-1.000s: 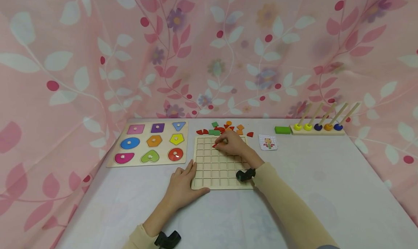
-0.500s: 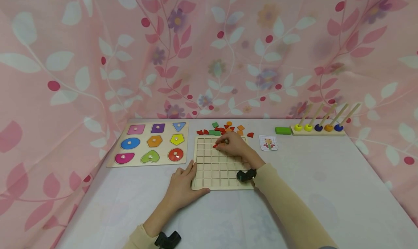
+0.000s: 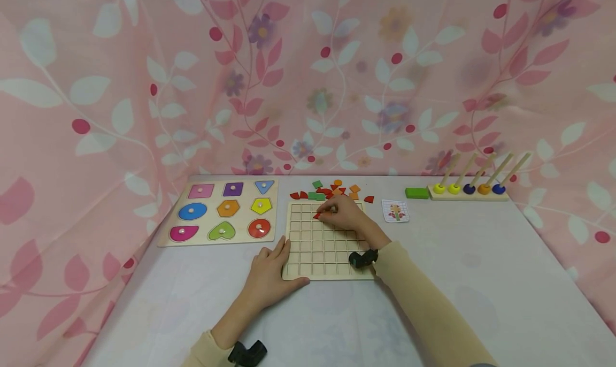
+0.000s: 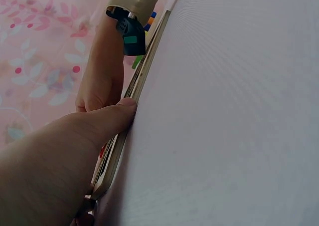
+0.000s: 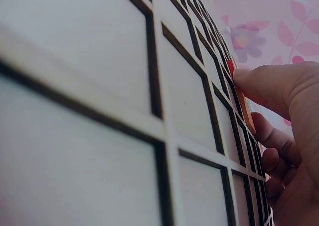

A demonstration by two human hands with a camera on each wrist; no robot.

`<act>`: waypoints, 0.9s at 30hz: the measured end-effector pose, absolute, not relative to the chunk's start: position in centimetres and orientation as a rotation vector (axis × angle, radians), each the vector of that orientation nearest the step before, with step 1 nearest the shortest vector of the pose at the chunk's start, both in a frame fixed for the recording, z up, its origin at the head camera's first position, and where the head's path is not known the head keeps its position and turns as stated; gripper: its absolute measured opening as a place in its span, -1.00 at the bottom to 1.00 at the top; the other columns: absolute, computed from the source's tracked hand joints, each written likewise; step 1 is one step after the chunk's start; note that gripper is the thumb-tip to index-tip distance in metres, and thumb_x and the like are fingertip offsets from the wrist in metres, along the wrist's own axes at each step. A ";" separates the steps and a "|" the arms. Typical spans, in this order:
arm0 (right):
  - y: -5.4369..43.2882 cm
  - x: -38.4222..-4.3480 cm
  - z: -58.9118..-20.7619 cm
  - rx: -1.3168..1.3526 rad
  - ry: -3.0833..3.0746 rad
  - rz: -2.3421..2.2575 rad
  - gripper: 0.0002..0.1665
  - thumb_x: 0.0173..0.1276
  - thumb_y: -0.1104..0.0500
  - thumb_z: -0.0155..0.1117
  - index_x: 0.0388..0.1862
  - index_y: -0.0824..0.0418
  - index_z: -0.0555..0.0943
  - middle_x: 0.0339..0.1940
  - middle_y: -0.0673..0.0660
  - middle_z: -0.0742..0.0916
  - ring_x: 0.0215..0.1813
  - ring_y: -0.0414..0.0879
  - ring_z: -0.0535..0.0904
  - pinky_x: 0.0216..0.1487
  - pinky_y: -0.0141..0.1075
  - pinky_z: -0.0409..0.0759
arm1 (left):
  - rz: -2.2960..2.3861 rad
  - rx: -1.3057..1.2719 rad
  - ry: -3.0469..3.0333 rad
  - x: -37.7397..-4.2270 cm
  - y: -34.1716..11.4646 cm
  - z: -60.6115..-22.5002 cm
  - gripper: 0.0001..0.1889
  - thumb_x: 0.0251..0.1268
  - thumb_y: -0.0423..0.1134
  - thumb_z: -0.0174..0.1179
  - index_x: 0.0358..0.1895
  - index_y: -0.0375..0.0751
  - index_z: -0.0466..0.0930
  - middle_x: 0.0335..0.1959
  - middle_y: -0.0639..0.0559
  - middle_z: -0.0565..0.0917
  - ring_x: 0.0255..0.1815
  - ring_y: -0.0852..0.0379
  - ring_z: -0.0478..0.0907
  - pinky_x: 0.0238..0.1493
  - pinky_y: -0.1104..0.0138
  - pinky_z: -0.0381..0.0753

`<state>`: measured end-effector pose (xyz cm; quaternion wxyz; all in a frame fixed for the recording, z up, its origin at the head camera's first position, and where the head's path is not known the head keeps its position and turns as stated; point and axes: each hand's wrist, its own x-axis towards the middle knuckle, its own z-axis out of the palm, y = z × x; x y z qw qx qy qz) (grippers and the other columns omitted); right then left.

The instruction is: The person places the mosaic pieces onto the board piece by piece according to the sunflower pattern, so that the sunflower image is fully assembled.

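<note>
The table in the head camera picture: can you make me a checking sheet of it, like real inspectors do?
Surface: white table, faintly patterned.
Job's things: wooden grid board; red piece; loose red, green and orange pieces beyond the board; gridded picture card to its right.
Clutter: knobbed shape puzzle on the left; green block and five-peg bead stacker on the right.
Hands: left hand touches the board's near left corner; right hand pinches the red piece.
Cables: nothing seen.
Surroundings: pink floral curtain.

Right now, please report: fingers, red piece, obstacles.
Right fingers pinch red piece at grid board. Left fingers at board's left edge. Loose pieces beyond far edge, apparently not blocking.
</note>
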<state>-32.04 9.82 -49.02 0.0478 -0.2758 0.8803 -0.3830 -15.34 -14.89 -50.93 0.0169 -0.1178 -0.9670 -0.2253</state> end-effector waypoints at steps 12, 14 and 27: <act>9.8 -32.0 -48.8 -0.810 2.689 -1.142 -0.76 0.41 0.16 0.48 0.02 0.12 0.87 0.01 0.08 0.84 -0.14 -0.09 0.52 -0.14 -0.24 0.49 | -0.684 -0.371 -3.007 -15.4 -14.9 -51.0 0.15 0.08 0.46 0.44 0.61 -0.25 0.34 0.66 -0.13 0.31 -0.08 0.08 0.34 -0.08 0.23 0.31; 9.7 -31.9 -48.7 -0.799 2.688 -1.139 -0.76 0.41 0.15 0.48 0.02 0.12 0.86 0.01 0.09 0.84 -0.14 -0.09 0.51 -0.15 -0.25 0.49 | -0.686 -0.370 -3.007 -15.4 -14.9 -51.0 0.15 0.08 0.46 0.44 0.61 -0.25 0.34 0.66 -0.13 0.31 -0.08 0.08 0.34 -0.08 0.23 0.31; 10.3 -32.1 -48.5 -0.745 2.675 -1.266 -0.60 0.56 0.06 0.34 0.23 0.24 0.74 -0.02 0.14 0.77 -0.08 -0.02 0.59 -0.01 -0.18 0.55 | -0.690 -0.367 -3.009 -15.4 -14.9 -51.1 0.16 0.07 0.47 0.44 0.61 -0.24 0.34 0.66 -0.13 0.31 -0.07 0.09 0.34 -0.07 0.23 0.32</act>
